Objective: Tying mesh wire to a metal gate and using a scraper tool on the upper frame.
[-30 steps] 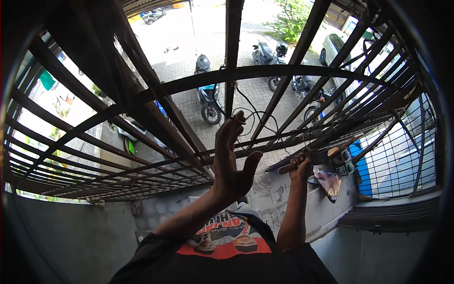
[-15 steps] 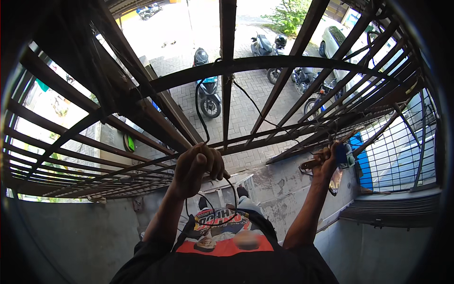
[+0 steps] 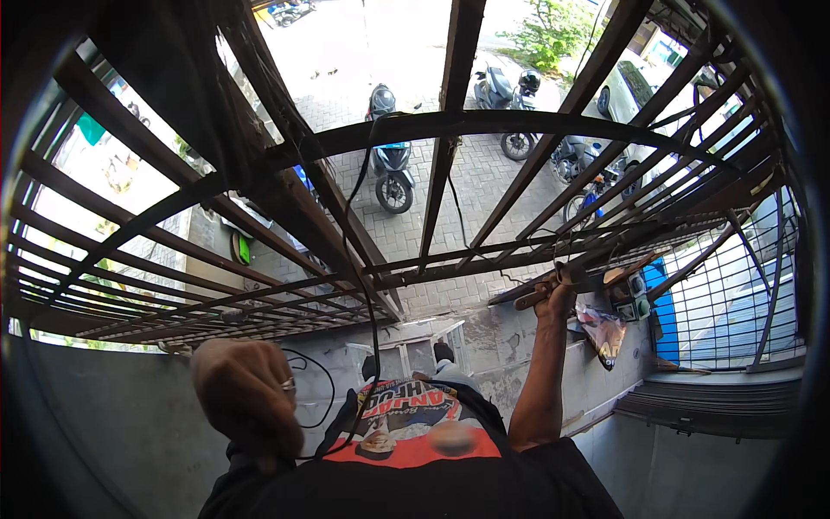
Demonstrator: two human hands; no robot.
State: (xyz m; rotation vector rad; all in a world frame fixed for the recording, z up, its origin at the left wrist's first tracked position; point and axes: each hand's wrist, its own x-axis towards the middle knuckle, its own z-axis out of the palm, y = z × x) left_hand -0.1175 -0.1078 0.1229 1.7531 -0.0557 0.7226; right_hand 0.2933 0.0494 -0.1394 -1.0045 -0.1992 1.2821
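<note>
My left hand point(image 3: 246, 394) is closed low at the left, near my shirt, with a ring on one finger. It grips a black cable point(image 3: 375, 337) that passes over the curved metal bar and hangs down in front of my chest to the fist. A slack loop of it bulges beside the hand. My right hand point(image 3: 555, 298) is raised at the right, below the lower rail of the grille, its fingers wrapped round a brown-handled tool point(image 3: 529, 299). The tool's dark end is partly hidden, so I cannot tell its kind.
Brown metal bars point(image 3: 450, 173) and a curved bar point(image 3: 501, 122) form a grille ahead. Below me stands a ladder point(image 3: 450, 339). Motorbikes point(image 3: 393, 173) are parked on the paving beyond. Wire mesh point(image 3: 726, 294) and a dark rolled shutter point(image 3: 692, 398) lie right.
My left hand has moved down and left from the grille, drawing the cable into a long hanging length. My right hand appears farther left, still with the tool; the view has shifted slightly.
</note>
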